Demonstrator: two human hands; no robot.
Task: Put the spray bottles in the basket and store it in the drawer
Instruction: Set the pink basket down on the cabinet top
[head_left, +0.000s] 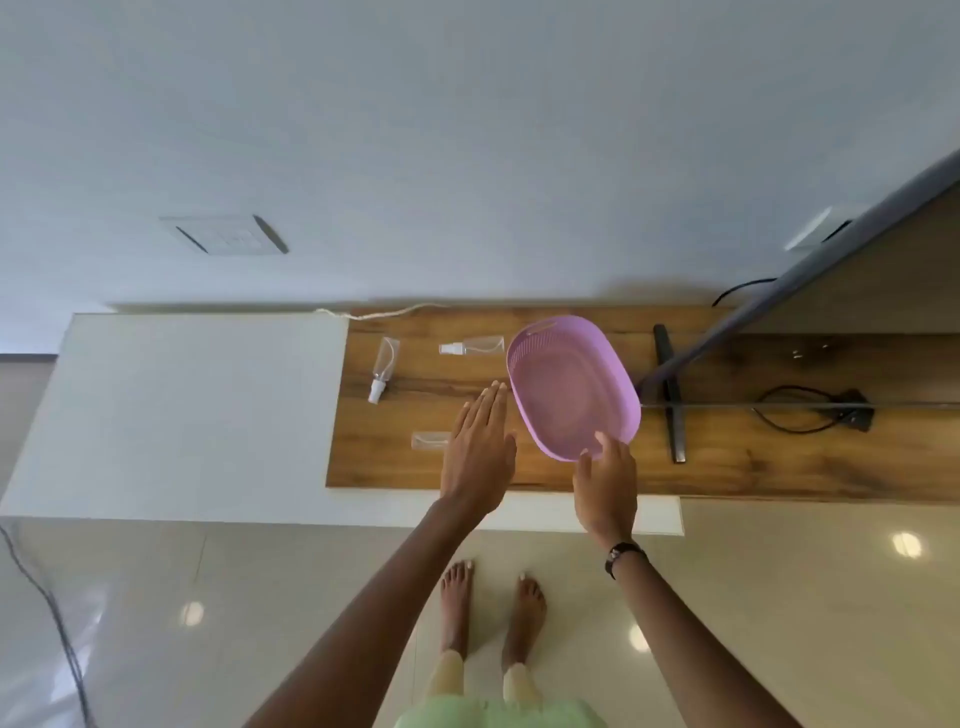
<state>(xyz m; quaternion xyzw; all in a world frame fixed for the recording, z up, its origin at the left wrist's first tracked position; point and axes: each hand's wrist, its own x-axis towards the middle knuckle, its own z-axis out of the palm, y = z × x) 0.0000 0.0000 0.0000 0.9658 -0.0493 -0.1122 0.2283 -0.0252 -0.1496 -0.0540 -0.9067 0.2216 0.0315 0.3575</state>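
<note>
The empty lilac basket (571, 387) is gripped at its 6 o'clock rim by the right hand (607, 488) — the left hand (480, 447) is held flat, fingers (491, 402) extended, above a spray bottle (430, 440) on the desk (727, 467).

Spray bottles (471, 346) left of basket (571, 387)

Lilac perforated basket (571, 387), clear white-capped spray bottles (385, 368), brown wood-grain countertop (753, 467).
</note>
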